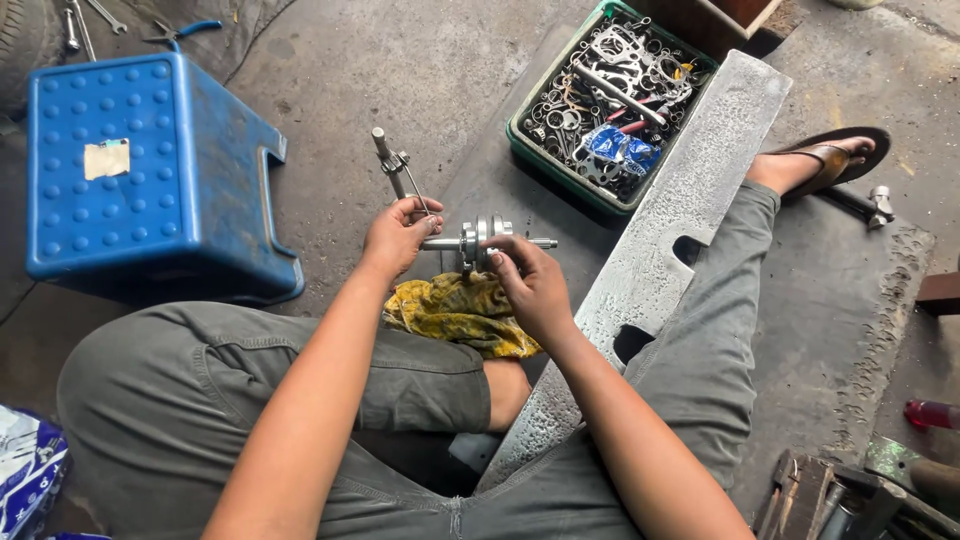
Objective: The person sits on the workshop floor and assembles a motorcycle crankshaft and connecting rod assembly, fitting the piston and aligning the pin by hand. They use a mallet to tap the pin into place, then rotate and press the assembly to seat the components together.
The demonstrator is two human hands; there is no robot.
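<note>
Hands at work on a small grey metal crankshaft assembly point(485, 242), held level above a crumpled yellow cloth point(460, 312) on the lap, seen from above over grey trousers. Left hand point(398, 236) closed around the left shaft end, also pinching a thin grey metal tool with a clamp near its top point(393, 165) that slants up and away. Right hand point(530, 285) curled over the near side of the twin round webs at the middle, fingertips resting on their rims; right shaft end poking out free toward the right. Crankshaft clean and dull silver, two thick discs close together on a slim axle, no casing around it. Judging by that, part already out of any engine and being checked or adjusted in hand, nothing yet refitted; exact stage cannot be told.

Around: blue plastic step stool with raised dots point(150, 170) at far left on stained concrete floor point(370, 70); green plastic crate of loose metal rings, gaskets and small parts point(612, 95) far centre; long pitted grey metal plate with cut-outs point(660, 230) running diagonally under the right leg; brown sandal on the outstretched foot point(835, 155) at far right; spanners point(85, 20) at far left corner.
</note>
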